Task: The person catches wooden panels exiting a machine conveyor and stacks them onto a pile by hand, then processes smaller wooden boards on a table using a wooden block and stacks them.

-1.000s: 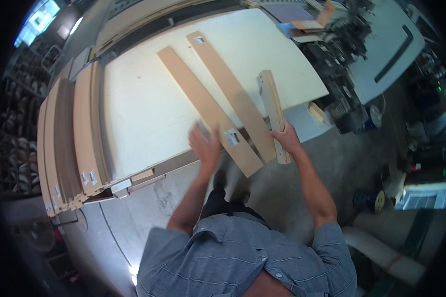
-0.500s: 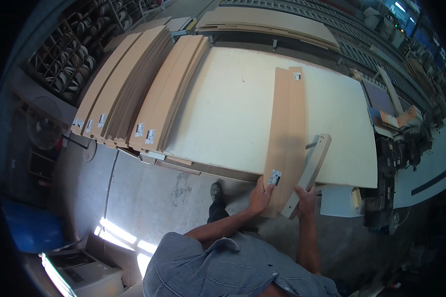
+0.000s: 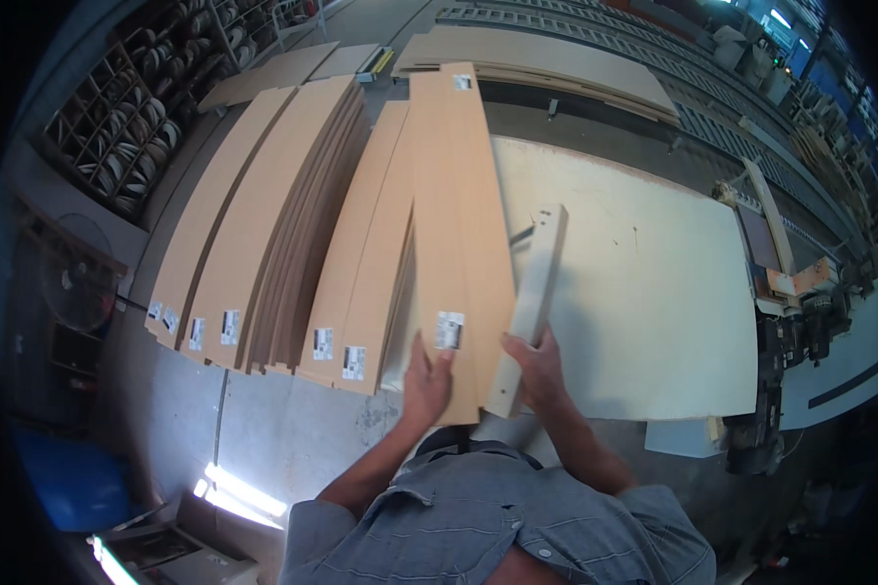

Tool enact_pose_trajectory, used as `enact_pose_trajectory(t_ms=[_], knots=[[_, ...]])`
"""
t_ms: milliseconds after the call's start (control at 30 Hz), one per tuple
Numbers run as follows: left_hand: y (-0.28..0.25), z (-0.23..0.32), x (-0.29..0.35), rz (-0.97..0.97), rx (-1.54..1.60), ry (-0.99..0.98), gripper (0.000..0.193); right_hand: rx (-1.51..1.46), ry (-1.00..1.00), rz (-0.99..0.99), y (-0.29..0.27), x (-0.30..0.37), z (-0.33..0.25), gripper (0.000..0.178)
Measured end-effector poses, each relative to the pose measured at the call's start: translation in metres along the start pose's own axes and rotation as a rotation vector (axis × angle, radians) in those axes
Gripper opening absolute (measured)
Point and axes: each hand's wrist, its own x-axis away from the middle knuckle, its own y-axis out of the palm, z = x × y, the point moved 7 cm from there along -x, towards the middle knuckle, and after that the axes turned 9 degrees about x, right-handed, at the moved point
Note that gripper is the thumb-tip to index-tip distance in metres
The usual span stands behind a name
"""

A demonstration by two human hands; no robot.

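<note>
Two long, narrow wood-coloured boards (image 3: 449, 214) lie side by side in front of me, stretching away over the worktable. A white label (image 3: 450, 330) is stuck near the close end of the left one. My left hand (image 3: 426, 385) grips the boards' left edge beside that label, thumb on top. Against their right edge rests a long pale grey bar (image 3: 542, 263), with a thin rod sticking out of its left side. My right hand (image 3: 539, 370) is closed around this bar's near part. Its fingers are partly hidden behind the bar.
To the left stand stacks of similar labelled boards (image 3: 263, 195). The cream worktable top (image 3: 644, 283) extends to the right, ending by dark machinery (image 3: 771, 361). More panels (image 3: 537, 63) lie beyond the table, next to roller conveyors (image 3: 595, 34). A rack of rolls (image 3: 117, 136) is far left.
Both hands have moved left, carrying the boards and the grey bar from the table's right part toward the stacks. The boards now overlap the nearest stack's far end in view.
</note>
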Motion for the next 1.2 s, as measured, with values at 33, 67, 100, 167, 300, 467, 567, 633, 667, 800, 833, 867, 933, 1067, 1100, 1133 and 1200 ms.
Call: enact_pose_trajectory(t_ms=[33, 67, 100, 167, 300, 467, 567, 633, 667, 800, 833, 867, 933, 1067, 1100, 1133, 1200], knots=[[-0.021, 0.007, -0.013, 0.023, -0.044, 0.023, 0.057, -0.067, 0.015, -0.019, 0.022, -0.007, 0.000, 0.043], [-0.037, 0.018, -0.028, 0.031, -0.091, 0.052, 0.060, -0.086, 0.036, -0.028, 0.040, -0.015, 0.003, 0.042], [-0.055, 0.027, -0.039, 0.003, -0.185, -0.073, 0.063, -0.103, 0.057, -0.039, 0.060, -0.024, 0.007, 0.041], [-0.099, 0.002, -0.065, -0.059, -0.112, -0.024, 0.065, -0.188, 0.066, -0.067, 0.107, -0.033, 0.025, 0.044], [-0.155, -0.008, -0.090, -0.127, -0.280, -0.243, 0.063, -0.124, -0.033, -0.013, 0.171, -0.039, 0.054, 0.041], [-0.183, 0.002, -0.084, -0.003, -0.573, -0.073, 0.054, -0.111, -0.007, -0.059, 0.191, -0.019, 0.042, 0.040], [-0.174, 0.017, -0.093, 0.046, -0.819, -0.101, 0.050, -0.023, -0.009, -0.059, 0.192, -0.029, 0.055, 0.039], [-0.156, 0.025, -0.102, 0.073, -0.937, 0.044, 0.049, 0.050, 0.014, -0.010, 0.179, -0.033, 0.067, 0.039], [-0.143, 0.028, -0.104, 0.048, -1.004, 0.206, 0.049, 0.135, 0.028, -0.054, 0.174, -0.034, 0.070, 0.041], [-0.125, 0.053, -0.100, 0.245, -0.890, 0.410, 0.057, 0.202, 0.075, -0.142, 0.177, -0.035, 0.085, 0.054], [-0.118, 0.066, -0.101, 0.236, -0.831, 0.425, 0.057, 0.132, 0.001, -0.116, 0.177, -0.045, 0.089, 0.058], [-0.118, 0.064, -0.103, 0.252, -0.764, 0.512, 0.058, 0.125, -0.003, -0.036, 0.160, -0.053, 0.077, 0.058], [-0.075, 0.072, -0.103, 0.247, -0.631, 0.503, 0.058, -0.134, -0.071, -0.064, 0.137, -0.059, 0.039, 0.060], [0.030, 0.035, -0.121, 0.028, -0.366, 0.377, 0.054, -0.079, -0.107, 0.106, -0.002, -0.107, 0.062, 0.059], [0.070, 0.023, -0.120, -0.145, -0.295, 0.306, 0.054, -0.020, -0.117, 0.157, -0.041, -0.121, 0.085, 0.057], [0.108, 0.017, -0.115, -0.243, -0.267, 0.264, 0.054, 0.078, -0.105, 0.262, -0.086, -0.129, 0.093, 0.055], [0.183, 0.000, -0.102, -0.425, -0.244, 0.243, 0.056, 0.189, -0.084, 0.391, -0.190, -0.142, 0.090, 0.052]])
